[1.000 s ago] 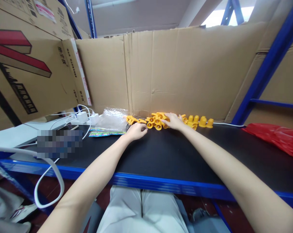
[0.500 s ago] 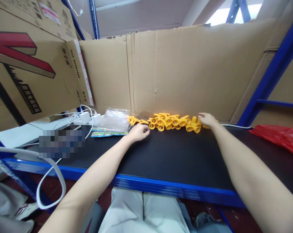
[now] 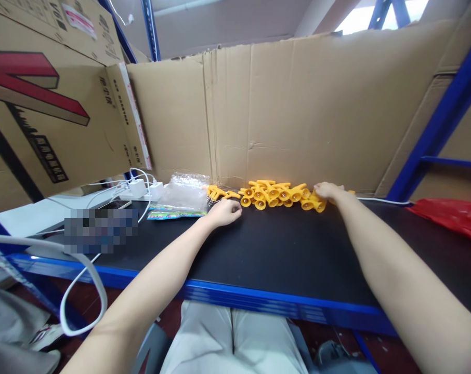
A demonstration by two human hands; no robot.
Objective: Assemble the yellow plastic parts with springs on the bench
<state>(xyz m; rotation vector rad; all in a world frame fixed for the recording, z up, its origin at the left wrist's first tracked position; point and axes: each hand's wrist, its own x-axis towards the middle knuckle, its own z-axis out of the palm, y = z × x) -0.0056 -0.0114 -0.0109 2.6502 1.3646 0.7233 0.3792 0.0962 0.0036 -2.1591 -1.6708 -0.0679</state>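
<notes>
A heap of several yellow plastic pieces with flared, horn-like ends [image 3: 272,193] lies along the back of the black tabletop, against the cardboard. At its right end, my right hand [image 3: 329,191] is over the yellow pieces, fingers bent down at them. Its fingertips are partly hidden, so a grip cannot be made out. My left hand [image 3: 226,212] rests on the tabletop left of the heap, fingers curled, with nothing seen in them. Just behind it lie a few more yellow pieces [image 3: 216,192], next to clear plastic bags [image 3: 184,191].
A cardboard sheet [image 3: 298,114] stands behind the table, and a large carton [image 3: 64,130] is at left. White chargers and cables [image 3: 137,188] lie at the back left. A red plastic bag [image 3: 454,215] sits at right. The blue edge [image 3: 259,297] runs in front.
My right hand has moved slightly left and down, over the yellow pieces at the heap's right end. My left hand stays in nearly the same place. The view has shifted a little.
</notes>
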